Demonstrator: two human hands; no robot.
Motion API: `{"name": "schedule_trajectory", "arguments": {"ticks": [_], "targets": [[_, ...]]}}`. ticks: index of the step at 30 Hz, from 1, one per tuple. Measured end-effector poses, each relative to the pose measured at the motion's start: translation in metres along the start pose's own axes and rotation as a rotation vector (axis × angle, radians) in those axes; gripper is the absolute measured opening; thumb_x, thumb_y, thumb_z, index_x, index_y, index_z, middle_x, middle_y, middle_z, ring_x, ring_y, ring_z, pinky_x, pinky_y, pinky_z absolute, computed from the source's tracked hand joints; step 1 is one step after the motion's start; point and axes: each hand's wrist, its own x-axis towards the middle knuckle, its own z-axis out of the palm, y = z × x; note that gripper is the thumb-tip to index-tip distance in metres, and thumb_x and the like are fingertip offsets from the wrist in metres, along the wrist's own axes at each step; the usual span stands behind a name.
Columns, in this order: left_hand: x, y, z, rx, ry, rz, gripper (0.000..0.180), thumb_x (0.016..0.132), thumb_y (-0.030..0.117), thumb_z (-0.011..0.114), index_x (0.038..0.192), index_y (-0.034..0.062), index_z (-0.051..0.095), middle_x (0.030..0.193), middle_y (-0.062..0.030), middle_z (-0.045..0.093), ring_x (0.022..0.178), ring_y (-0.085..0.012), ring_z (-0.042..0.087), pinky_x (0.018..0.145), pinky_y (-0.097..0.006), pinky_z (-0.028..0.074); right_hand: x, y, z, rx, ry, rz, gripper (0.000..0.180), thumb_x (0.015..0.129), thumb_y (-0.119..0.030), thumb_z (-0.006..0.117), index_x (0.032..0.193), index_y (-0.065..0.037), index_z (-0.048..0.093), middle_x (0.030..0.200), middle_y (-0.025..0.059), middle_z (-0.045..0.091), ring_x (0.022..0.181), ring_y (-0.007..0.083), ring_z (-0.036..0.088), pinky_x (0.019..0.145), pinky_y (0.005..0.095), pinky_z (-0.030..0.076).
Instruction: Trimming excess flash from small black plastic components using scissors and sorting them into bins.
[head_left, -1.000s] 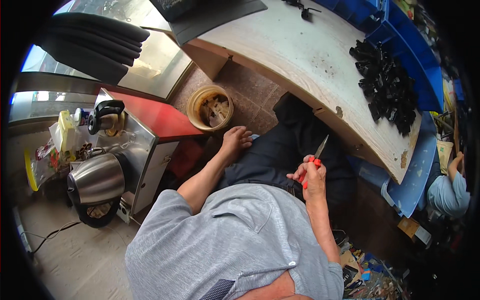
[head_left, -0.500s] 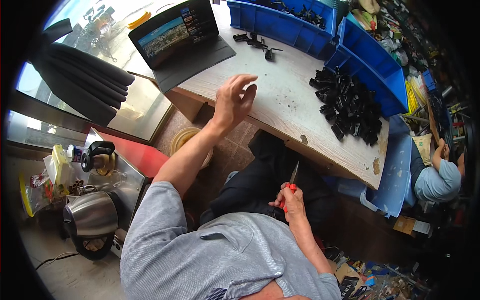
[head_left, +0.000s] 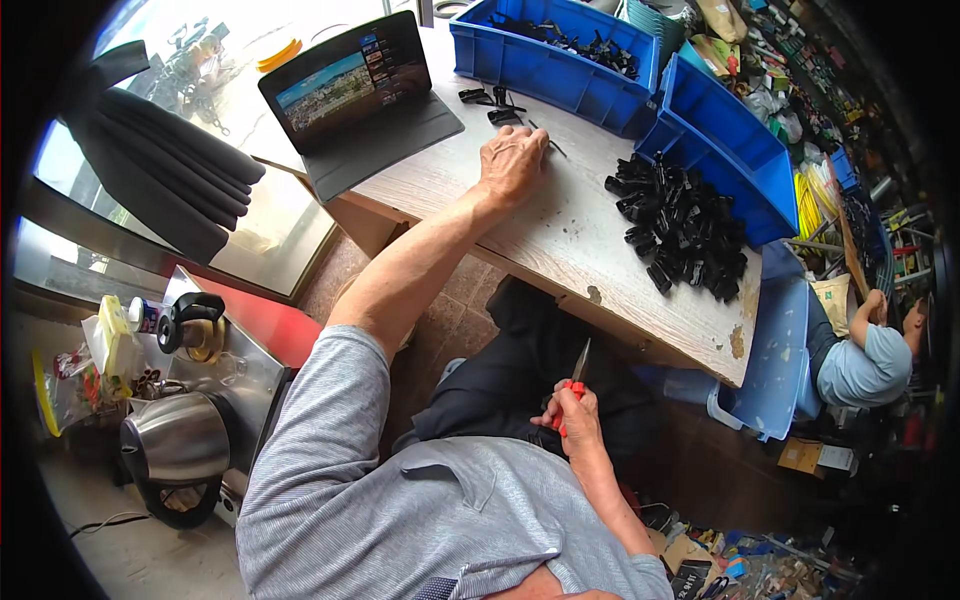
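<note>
My left hand [head_left: 515,165] reaches onto the white table, fingers curled down over a small black part [head_left: 557,149]. Most of that part is hidden; a thin dark rod sticks out past the fingertips. Just beyond the hand lie a few similar black parts [head_left: 503,117]. Over my lap, my right hand [head_left: 578,420] is closed round a pointed metal tool with red handles [head_left: 579,374], its tip away from me. I cannot make out whether it is pliers or scissors.
A heap of black parts [head_left: 680,225] covers the table's right side. Behind stand two blue bins [head_left: 560,72], [head_left: 735,150]. A tablet in a folding case [head_left: 385,150] stands left. A steel kettle [head_left: 180,435] is at lower left. Another person [head_left: 868,365] sits far right.
My left hand has moved away from me and to the right, down onto the black parts, and its fingers have closed. My right hand still holds the red-handled tool over my lap.
</note>
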Motion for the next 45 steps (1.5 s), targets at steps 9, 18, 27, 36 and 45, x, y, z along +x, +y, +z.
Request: {"name": "schedule_trajectory", "arguments": {"ticks": [9, 18, 27, 36, 45], "targets": [[-0.074, 0.049, -0.054, -1.144, -0.071, -0.438, 0.032, 0.087, 0.013, 0.068, 0.112, -0.0053, 0.06, 0.093, -0.0131, 0.07, 0.081, -0.016, 0.067, 0.07, -0.027, 0.056, 0.004, 0.003, -0.001, -0.011, -0.039, -0.02, 0.018, 0.089, -0.025, 0.059, 0.088, -0.008, 0.054, 0.061, 0.0023, 0.051, 0.052, 0.0135, 0.054, 0.059, 0.04, 0.059], [-0.23, 0.117, -0.053, -1.853, -0.461, -0.659, 0.034, 0.096, 0.011, 0.06, 0.128, 0.002, 0.054, 0.114, -0.0079, 0.066, 0.1, -0.0109, 0.062, 0.089, -0.028, 0.051, -0.007, -0.026, 0.02, 0.271, -0.155, -0.147, 0.024, 0.092, -0.029, 0.058, 0.092, -0.004, 0.057, 0.065, 0.0043, 0.05, 0.056, 0.016, 0.052, 0.061, 0.0406, 0.058], [-0.253, 0.124, -0.038, -1.993, -0.598, -0.741, 0.04, 0.096, 0.013, 0.057, 0.134, 0.0003, 0.049, 0.115, -0.0093, 0.066, 0.072, -0.005, 0.058, 0.066, -0.019, 0.05, -0.005, -0.013, 0.017, 0.21, -0.129, -0.296, 0.021, 0.091, -0.026, 0.059, 0.091, -0.005, 0.057, 0.068, 0.0042, 0.051, 0.061, 0.016, 0.052, 0.057, 0.0288, 0.046], [-0.238, 0.116, -0.043, -1.799, -0.584, -0.789, 0.035, 0.096, 0.018, 0.059, 0.124, -0.0013, 0.056, 0.11, -0.0109, 0.067, 0.089, -0.0129, 0.065, 0.082, -0.026, 0.054, -0.005, -0.012, 0.014, 0.163, -0.109, -0.249, 0.018, 0.091, -0.022, 0.059, 0.096, -0.006, 0.053, 0.067, 0.0042, 0.051, 0.058, 0.0156, 0.054, 0.058, 0.0399, 0.059], [-0.25, 0.111, -0.034, -1.527, -0.522, -0.78, 0.034, 0.095, 0.019, 0.061, 0.119, -0.0048, 0.058, 0.088, -0.0057, 0.066, 0.067, -0.0089, 0.06, 0.059, -0.023, 0.053, -0.006, -0.008, 0.019, 0.158, 0.087, -0.2, 0.029, 0.085, -0.011, 0.062, 0.109, -0.002, 0.047, 0.065, 0.0037, 0.05, 0.056, 0.0127, 0.053, 0.056, 0.0397, 0.06]]}}
